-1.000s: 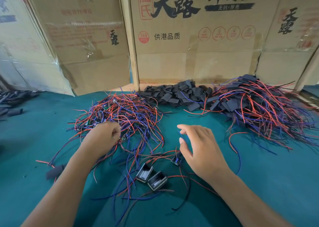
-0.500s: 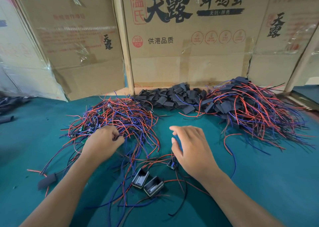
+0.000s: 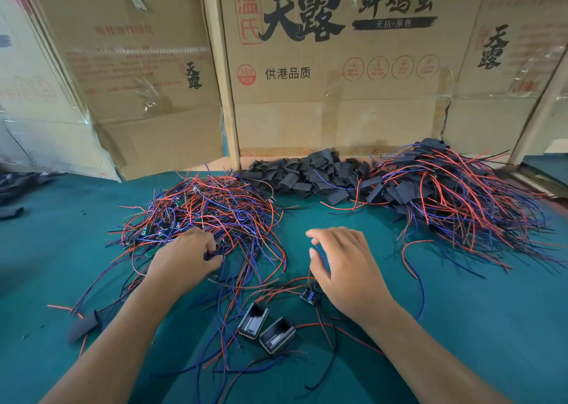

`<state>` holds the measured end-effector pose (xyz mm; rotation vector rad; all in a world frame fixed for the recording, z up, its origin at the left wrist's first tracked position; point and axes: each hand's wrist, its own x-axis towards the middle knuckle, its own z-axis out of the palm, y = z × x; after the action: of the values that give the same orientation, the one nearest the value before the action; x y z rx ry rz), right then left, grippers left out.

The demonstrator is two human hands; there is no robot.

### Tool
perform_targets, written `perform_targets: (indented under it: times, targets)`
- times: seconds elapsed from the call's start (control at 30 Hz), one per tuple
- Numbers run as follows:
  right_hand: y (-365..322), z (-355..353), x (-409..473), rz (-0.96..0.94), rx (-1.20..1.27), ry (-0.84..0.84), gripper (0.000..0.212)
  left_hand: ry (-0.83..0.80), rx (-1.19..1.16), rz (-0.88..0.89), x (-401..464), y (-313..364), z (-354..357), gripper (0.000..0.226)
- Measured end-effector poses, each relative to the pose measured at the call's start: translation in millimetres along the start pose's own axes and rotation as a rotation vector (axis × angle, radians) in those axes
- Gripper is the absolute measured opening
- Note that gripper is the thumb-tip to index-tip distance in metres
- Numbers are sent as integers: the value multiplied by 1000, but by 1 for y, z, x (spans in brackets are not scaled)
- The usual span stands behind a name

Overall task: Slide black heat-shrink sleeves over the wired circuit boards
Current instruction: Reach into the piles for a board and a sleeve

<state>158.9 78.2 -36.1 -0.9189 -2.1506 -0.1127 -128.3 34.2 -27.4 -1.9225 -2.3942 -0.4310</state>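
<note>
Teal tabletop (image 3: 461,326): carries three heaps along its far side.
Unsleeved boards (image 3: 209,210): tangled red and blue wires, left of centre; still to do.
Loose sleeves (image 3: 307,174): black pile, upper centre, by the cardboard boxes (image 3: 338,65).
Sleeved boards (image 3: 445,188): large heap at right; roughly half looks done.
Left hand (image 3: 184,259): grip curled, pinching wires at the heap's near edge.
Right hand (image 3: 344,268): fingers relaxed and spread, holding nothing, just beside a small board (image 3: 309,294).
</note>
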Motion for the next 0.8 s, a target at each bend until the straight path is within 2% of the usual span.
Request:
perform_targets:
  times: [0.1, 0.23, 0.3, 0.4, 0.5, 0.63, 0.73, 0.8]
  targets:
    - [2, 0, 0, 5, 5, -1, 24, 75, -6, 17, -2, 3, -3, 19]
    - [6, -2, 0, 23, 13, -11, 22, 211, -263, -1, -5, 0, -16, 22]
    - [7, -3, -1, 27, 15, -19, 22, 185, -462, -45, -4, -3, -25, 19]
    - [8, -3, -1, 40, 24, -27, 21, 34, -881, -133, -5, -9, -34, 10]
    - [7, -2, 0, 53, 36, -33, 20, -21, -1283, -197, -9, -14, -44, 14]
    - [7, 1, -1, 66, 43, -37, 19, -53, -1784, -84, -12, -14, -57, 8]
    - [8, 2, -1, 86, 58, -53, 19, 17, -1961, 111, -15, -10, -55, 5]
    - [8, 3, -2, 84, 65, -56, 19, -40, -2081, 241, -18, 1, -53, 12]
